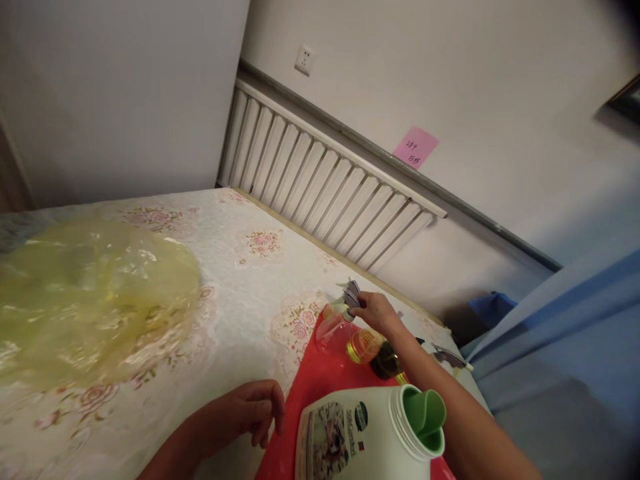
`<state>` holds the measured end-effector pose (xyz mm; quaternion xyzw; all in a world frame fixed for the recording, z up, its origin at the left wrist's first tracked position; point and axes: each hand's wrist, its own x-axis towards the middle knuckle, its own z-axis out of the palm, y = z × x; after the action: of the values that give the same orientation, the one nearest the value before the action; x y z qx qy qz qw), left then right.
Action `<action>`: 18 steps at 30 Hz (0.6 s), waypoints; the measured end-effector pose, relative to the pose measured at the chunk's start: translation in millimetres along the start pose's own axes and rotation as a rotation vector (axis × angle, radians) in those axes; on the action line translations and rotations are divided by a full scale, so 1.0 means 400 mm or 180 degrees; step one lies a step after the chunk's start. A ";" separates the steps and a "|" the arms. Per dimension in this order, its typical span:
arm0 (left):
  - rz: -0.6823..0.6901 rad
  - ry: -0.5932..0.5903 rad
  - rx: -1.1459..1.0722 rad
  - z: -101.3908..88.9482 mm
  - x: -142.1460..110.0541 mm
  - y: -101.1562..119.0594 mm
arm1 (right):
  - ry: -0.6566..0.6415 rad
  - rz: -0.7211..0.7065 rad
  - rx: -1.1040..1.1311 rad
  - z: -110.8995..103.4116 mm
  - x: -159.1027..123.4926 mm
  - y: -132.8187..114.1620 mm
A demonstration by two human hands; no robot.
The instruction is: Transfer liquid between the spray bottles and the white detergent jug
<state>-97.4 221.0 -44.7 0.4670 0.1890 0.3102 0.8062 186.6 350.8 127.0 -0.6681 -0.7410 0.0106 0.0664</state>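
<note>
My right hand [376,310] reaches over a red surface [320,373] and pinches the grey trigger head of a clear spray bottle [336,332]. Beside that bottle are a container of yellow liquid [364,347] and a dark bottle [385,361], partly hidden by my right forearm. My left hand [257,408] hovers by the left edge of the red surface, fingers loosely bent and apart, holding nothing. Close in front, a big white jug [373,433] has its mouth uncapped, with a green spout inside.
A yellow translucent plastic bag [100,300] spreads over the left of the flowered tablecloth [240,320]. Behind the table runs a white radiator [320,180], with a pink note [416,147] above it. A blue curtain [575,373] hangs at the right.
</note>
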 end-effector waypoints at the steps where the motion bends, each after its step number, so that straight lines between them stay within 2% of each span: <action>1: -0.0008 0.0005 0.0017 0.001 0.000 0.001 | 0.0038 -0.0001 0.0022 0.005 -0.004 -0.003; 7: -0.0047 -0.0021 0.0011 0.005 0.000 0.003 | 0.0309 0.0047 0.0338 0.034 -0.020 -0.013; 11: -0.0051 -0.0031 0.0083 0.002 0.002 -0.001 | 0.0502 0.0067 0.0798 0.011 -0.046 0.010; 15: -0.0056 -0.0087 0.0131 0.000 0.007 0.001 | 0.1090 0.0379 0.1266 -0.035 -0.135 0.069; 18: -0.0010 -0.0138 0.0143 0.010 0.007 0.015 | 0.1402 0.0721 0.1593 -0.034 -0.244 0.122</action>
<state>-95.1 222.7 -37.6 0.4913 0.1790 0.2944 0.7999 246.1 258.2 127.1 -0.6953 -0.6046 0.0549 0.3847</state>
